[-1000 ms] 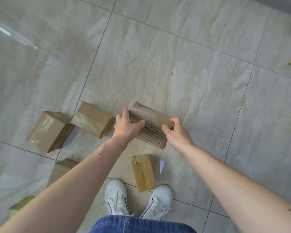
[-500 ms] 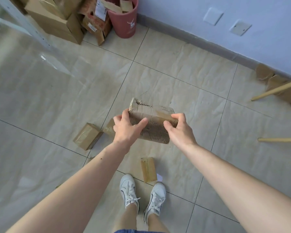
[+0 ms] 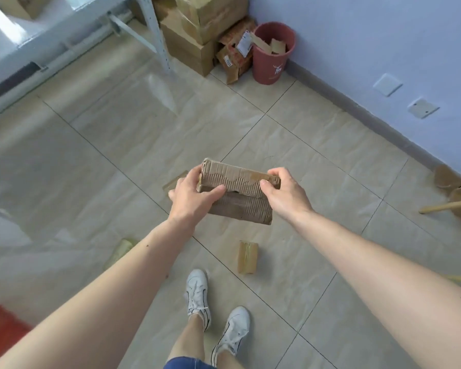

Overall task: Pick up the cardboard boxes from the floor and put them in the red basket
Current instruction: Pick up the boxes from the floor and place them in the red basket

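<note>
In the head view, the flat brown cardboard box with the torn, ribbed side (image 3: 237, 191) is now high off the pale tiled floor (image 3: 317, 161). A second ago it was still down low by the other boxes. The left hand (image 3: 190, 198) and the right hand (image 3: 285, 194) each grip one end, fingers curled round it. The person has stood up, and the room now shows. A red basket (image 3: 273, 53) sits far off in the floor's corner by the wall. So this box is picked up and must next be carried there. A small taped brown box (image 3: 247, 257) still lies near the white shoes (image 3: 197, 294).
</note>
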Motion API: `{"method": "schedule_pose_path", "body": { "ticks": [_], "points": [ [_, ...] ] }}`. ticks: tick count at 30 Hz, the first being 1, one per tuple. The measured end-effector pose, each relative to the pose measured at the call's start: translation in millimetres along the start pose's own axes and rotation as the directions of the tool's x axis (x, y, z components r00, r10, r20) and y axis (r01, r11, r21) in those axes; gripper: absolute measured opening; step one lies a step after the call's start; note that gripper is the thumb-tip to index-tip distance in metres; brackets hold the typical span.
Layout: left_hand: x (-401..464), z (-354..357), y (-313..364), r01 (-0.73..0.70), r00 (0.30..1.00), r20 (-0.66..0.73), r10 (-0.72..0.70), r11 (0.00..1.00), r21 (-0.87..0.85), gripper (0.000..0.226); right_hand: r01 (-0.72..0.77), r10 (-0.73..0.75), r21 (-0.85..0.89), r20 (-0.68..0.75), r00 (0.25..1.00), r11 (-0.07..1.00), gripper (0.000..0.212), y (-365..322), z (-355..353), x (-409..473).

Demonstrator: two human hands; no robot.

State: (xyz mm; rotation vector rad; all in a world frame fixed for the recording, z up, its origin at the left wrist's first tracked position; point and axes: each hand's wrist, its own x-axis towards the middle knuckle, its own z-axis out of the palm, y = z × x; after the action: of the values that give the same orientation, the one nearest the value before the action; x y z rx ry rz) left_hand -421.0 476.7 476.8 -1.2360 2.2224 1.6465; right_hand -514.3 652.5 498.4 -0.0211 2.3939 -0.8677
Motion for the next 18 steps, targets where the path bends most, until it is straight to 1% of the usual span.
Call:
{"method": "schedule_pose_path", "body": {
  "ticks": [3,6,8,10,11,14,16,18],
  "points": [
    [-20.8,-51.9,-29.7,0.015,1.000,-0.016,-0.016,0.998,-0.058,0.062,0.061,-0.060,-0.046,0.037,0.998,0.997,0.035,-26.3,34.5,-22.3],
    [-48.9,-105.2,-58.8,0.019,0.999,-0.035,-0.024,0.991,-0.134,0.052,0.125,-0.116,-0.104,0.085,0.990,0.987,0.037,-57.7,75.1,-47.0],
    [-68.7,-140.6,-78.0,0.018,0.995,-0.092,-0.035,0.984,-0.177,0.042,0.191,-0.174,-0.142,0.121,0.977,0.971,0.044,-82.5,103.1,-67.4],
    [-86.6,-175.8,-104.1,0.038,0.982,-0.171,-0.075,0.977,-0.211,0.039,0.243,-0.217,-0.159,0.166,0.962,0.957,0.054,-108.3,132.2,-91.2],
    [-96.2,-195.0,-119.0,0.059,0.971,-0.213,-0.110,0.971,-0.233,0.043,0.255,-0.226,-0.149,0.187,0.956,0.955,0.058,-120.9,148.8,-103.2],
    [-124.0,-245.1,-159.3,0.125,0.922,-0.316,-0.222,0.945,-0.302,0.070,0.292,-0.262,-0.080,0.266,0.928,0.953,0.062,-149.8,194.7,-138.4],
    [-147.3,-284.0,-190.7,0.146,0.889,-0.367,-0.275,0.928,-0.341,0.070,0.323,-0.295,-0.020,0.361,0.885,0.946,0.069,-169.0,234.0,-171.1],
    [-169.7,-324.7,-225.0,0.168,0.846,-0.417,-0.332,0.909,-0.382,0.062,0.331,-0.306,0.036,0.484,0.820,0.943,0.078,-188.6,275.0,-208.6]
  ]
}}
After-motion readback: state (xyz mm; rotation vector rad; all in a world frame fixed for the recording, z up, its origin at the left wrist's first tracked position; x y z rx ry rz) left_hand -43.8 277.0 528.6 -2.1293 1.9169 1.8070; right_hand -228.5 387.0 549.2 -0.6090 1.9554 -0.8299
